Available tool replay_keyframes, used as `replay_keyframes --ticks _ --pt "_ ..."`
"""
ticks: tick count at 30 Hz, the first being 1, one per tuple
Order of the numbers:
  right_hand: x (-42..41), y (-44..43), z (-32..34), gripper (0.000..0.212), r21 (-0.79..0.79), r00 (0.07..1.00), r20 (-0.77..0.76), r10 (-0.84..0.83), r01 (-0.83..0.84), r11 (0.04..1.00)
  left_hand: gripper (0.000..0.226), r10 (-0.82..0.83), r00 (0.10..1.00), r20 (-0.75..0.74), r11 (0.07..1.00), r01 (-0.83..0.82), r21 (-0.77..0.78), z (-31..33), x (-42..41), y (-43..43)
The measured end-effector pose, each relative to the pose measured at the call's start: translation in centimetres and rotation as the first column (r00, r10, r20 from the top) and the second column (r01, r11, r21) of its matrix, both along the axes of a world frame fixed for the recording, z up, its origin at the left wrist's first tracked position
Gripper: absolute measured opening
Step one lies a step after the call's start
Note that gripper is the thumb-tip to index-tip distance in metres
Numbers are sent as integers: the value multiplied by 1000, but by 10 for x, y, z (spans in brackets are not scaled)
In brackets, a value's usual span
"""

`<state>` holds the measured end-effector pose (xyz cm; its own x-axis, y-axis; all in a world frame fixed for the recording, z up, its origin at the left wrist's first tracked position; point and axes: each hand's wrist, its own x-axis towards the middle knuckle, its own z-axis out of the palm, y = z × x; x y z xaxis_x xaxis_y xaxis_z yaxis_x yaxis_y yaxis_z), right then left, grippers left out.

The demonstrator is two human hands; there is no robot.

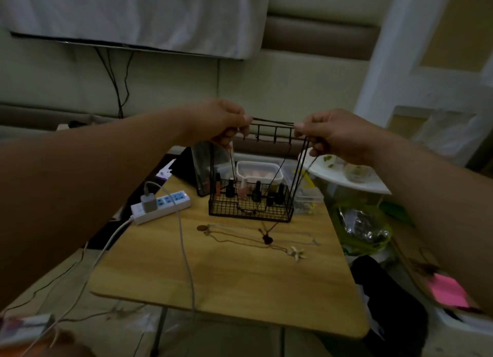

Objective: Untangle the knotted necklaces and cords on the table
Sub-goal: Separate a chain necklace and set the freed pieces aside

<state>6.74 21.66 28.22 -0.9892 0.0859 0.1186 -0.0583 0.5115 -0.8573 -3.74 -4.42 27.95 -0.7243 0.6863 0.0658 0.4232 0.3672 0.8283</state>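
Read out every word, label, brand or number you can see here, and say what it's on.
None is readable.
Power strip: markings too small and blurred.
Bottles in the wire basket: labels too dark and small.
Pink pad: blurred, no writing visible.

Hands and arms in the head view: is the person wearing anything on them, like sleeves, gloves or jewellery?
Nothing shows. The left hand and right hand are ungloved, with no rings visible in the dim light. Both forearms are uncovered: no sleeve, watch or bracelet in view.
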Motion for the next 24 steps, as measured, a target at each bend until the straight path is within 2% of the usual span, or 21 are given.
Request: replay_keyframes --ticks 4,8,12,16,20,22,24 --pt "-17 13 0 31 -3 999 -26 -45 45 999 27 113 993 -44 993 -111 48 -3 -21 -3" --pt "-36 27 -4 23 65 994 -47 -103 106 992 26 173 977 -123 985 -172 20 -5 -38 -2" --pt "-55 34 -13 17 150 980 -119 -160 177 973 23 237 932 -274 967 -253 -23 -8 -50 5" --pt "-70 31 -33 12 244 941 -253 -225 287 926 20 258 848 -463 934 -341 -104 -24 -64 7" --pt "-77 26 -66 14 414 869 -424 -254 436 799 21 230 708 -668 905 -408 -121 -53 -70 7" --pt "-77 24 -82 18 494 851 -458 -257 483 723 26 237 620 -748 877 -468 -111 -63 -74 6" --pt "-80 25 -97 20 532 848 -468 -249 495 688 29 244 580 -777 854 -508 -110 -72 -77 6"
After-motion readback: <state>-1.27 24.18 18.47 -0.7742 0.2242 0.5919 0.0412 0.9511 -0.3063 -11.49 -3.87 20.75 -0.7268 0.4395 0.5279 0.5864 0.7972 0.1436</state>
